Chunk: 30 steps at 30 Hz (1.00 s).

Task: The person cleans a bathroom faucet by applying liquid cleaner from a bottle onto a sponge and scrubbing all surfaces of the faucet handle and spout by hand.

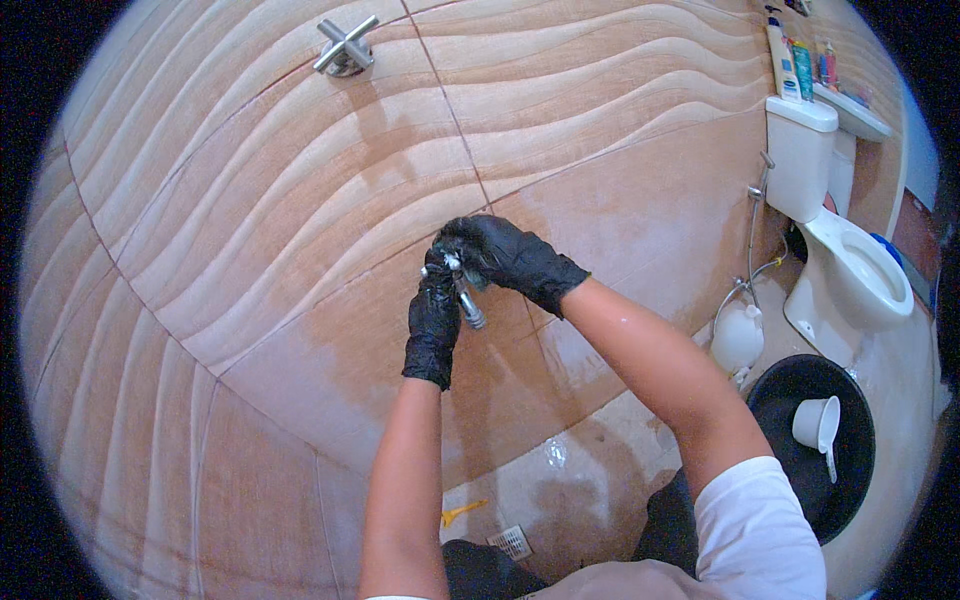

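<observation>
A chrome faucet [469, 308] juts from the tiled wall with its end pointing down, and white foam clings to its upper part. My left hand [435, 310], in a black glove, is closed around the faucet's left side. Over the top of the faucet curls my right hand [493, 252], also black-gloved and closed. A small greenish bit [479, 278] shows under its fingers; I cannot make out what it is. The gloves hide most of the faucet's body.
A cross-shaped metal valve handle [346, 46] sits higher on the wavy tile wall. On the right stand a white toilet [850, 270], bottles [783, 62] on its tank, and a black tub [765, 405] holding a white dipper [816, 422]. A yellow tool [462, 512] lies near a floor drain [511, 542].
</observation>
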Motion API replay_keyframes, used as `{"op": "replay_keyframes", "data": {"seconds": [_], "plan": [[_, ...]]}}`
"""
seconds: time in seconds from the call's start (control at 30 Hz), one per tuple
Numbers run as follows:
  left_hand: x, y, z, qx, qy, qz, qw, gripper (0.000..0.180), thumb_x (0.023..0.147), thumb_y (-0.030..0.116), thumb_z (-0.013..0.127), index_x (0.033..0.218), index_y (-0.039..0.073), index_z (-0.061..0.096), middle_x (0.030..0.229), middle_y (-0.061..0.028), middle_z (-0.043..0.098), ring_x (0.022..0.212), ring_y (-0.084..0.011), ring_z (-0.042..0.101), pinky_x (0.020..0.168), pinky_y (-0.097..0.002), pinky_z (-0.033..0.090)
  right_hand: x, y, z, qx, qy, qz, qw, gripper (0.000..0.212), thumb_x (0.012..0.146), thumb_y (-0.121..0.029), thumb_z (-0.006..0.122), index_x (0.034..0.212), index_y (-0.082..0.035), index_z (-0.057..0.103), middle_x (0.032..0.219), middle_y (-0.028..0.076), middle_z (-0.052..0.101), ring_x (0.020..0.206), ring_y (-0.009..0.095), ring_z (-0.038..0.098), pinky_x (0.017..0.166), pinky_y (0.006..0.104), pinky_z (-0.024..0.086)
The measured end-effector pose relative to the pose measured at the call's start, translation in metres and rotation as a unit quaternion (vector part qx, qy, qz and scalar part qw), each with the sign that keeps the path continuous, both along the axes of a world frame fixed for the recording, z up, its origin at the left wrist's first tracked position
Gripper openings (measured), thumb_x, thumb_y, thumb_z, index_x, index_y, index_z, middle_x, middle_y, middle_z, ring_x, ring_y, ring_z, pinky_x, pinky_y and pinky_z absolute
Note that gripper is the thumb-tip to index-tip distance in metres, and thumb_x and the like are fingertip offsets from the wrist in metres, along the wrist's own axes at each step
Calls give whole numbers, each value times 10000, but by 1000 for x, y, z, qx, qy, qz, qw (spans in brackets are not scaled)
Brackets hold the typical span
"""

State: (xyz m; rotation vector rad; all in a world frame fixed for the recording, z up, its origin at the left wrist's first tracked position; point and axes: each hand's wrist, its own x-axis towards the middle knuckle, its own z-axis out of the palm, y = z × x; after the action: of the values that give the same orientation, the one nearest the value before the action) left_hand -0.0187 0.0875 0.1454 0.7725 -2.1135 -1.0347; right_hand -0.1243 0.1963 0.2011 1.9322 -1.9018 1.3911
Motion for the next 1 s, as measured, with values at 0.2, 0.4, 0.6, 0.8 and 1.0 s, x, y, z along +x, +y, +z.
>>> {"op": "replay_keyframes", "data": {"seconds": [0.2,0.4,0.6,0.8,1.0], "plan": [[14,-20,-17,-181,11,-8,983,437,943,355,200,1062,82,520,858,-203,595,764,-366,584,644,-432,460,24,8,-6,-21,-152,96,983,329,863,-264,500,1067,-13,563,1014,110,597,882,172,553,778,296,449],[8,6,3,-163,-4,-51,985,441,944,346,187,1050,77,520,848,-212,593,762,-370,582,646,-436,460,11,3,4,38,-83,13,996,335,862,-258,495,1091,-21,550,1023,122,597,907,187,560,819,299,433],[9,1,7,-36,5,-37,999,591,903,523,206,955,60,569,817,-206,606,804,-366,585,681,-427,449,-4,-5,-21,-28,-86,101,991,311,846,-217,499,1088,-30,554,1020,122,600,933,192,560,848,298,422],[14,7,7,-100,16,-42,994,595,904,518,205,933,47,567,764,-196,608,776,-369,588,670,-432,448,4,-9,-13,-58,-30,58,996,301,859,-211,496,1088,-22,550,1007,114,602,908,167,561,800,283,448],[16,5,7,-216,19,-35,976,572,916,479,188,915,48,565,797,-206,609,777,-397,579,661,-460,446,8,-5,-3,5,-58,42,997,330,886,-278,465,1087,-32,556,1018,98,600,889,153,553,762,284,459]]}}
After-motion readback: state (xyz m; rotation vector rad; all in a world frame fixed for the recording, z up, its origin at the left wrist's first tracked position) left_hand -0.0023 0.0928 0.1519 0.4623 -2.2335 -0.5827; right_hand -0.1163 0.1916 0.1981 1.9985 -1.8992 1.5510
